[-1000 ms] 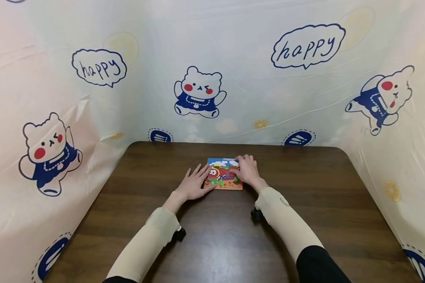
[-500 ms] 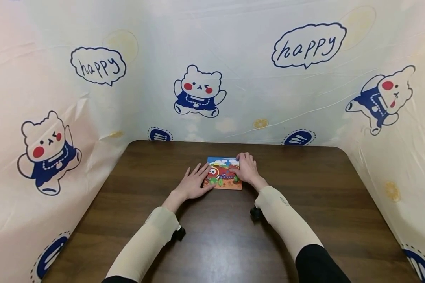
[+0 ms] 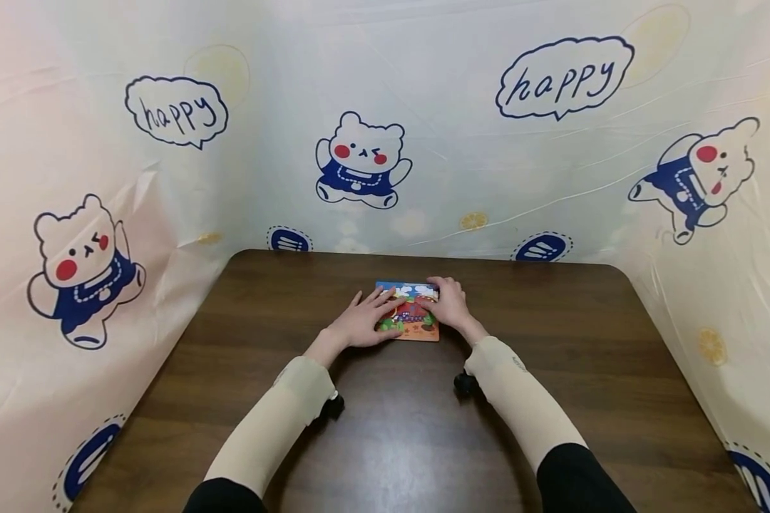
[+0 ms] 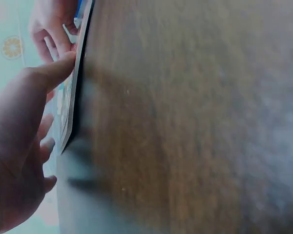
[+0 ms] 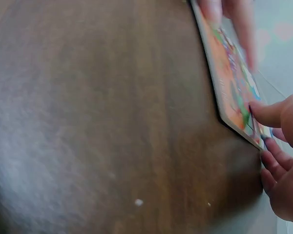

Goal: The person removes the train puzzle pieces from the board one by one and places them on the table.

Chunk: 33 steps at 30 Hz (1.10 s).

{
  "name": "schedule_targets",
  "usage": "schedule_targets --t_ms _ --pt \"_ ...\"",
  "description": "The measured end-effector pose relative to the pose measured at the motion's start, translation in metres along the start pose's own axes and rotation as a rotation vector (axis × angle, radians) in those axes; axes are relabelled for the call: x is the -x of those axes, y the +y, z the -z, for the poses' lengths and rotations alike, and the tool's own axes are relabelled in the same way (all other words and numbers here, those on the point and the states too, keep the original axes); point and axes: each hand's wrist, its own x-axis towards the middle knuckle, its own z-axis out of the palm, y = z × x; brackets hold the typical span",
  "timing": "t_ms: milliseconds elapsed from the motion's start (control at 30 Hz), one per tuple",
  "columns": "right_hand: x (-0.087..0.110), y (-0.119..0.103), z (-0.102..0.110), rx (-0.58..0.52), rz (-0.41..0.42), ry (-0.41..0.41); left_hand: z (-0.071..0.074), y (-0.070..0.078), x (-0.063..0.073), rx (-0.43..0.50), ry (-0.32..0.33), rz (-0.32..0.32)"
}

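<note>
A thin square picture board (image 3: 418, 330) with a bright cartoon scene lies flat on the brown table, toward its far side. My left hand (image 3: 362, 322) reaches over the board's left part, fingers spread and straight across the picture. In the left wrist view the left thumb touches the near edge of the board (image 4: 73, 97). At the right side, my right hand (image 3: 450, 304) holds the board's edge; in the right wrist view its thumb lies on the printed face and its curled fingers are at the rim. Both hands hide parts of the picture.
The dark wooden table (image 3: 398, 420) extends around the board, with rounded far corners. A pale curtain (image 3: 449, 142) printed with bears and the word "happy" encloses its back and sides. Small black wrist cameras sit under both cuffs.
My left hand has slid to the right, from the board's left edge further over the picture. The right hand keeps its place on the right edge, and the board stays nearly where it was.
</note>
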Motion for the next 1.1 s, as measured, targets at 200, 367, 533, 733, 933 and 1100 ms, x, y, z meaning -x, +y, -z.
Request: schedule_targets --t_ms 200,367,533,733,933,1100 --pt "-0.001 0.004 0.011 -0.133 -0.018 -0.029 0.001 -0.001 -0.003 -0.019 -0.013 -0.013" --pt "-0.002 0.009 0.016 -0.17 -0.02 -0.042 0.0 -0.001 -0.003 -0.019 -0.015 -0.015" --pt "-0.004 0.013 0.018 -0.231 -0.039 -0.047 -0.002 -0.001 -0.002 -0.022 -0.017 -0.013" --pt "-0.005 0.016 0.02 -0.3 -0.067 -0.051 -0.003 -0.002 -0.002 -0.023 -0.008 -0.016" --pt "-0.004 0.017 0.021 -0.347 -0.075 -0.052 -0.004 -0.002 -0.002 -0.025 -0.006 -0.013" --pt "-0.003 0.017 0.018 -0.352 -0.079 -0.052 -0.004 -0.002 -0.002 -0.019 -0.006 -0.014"
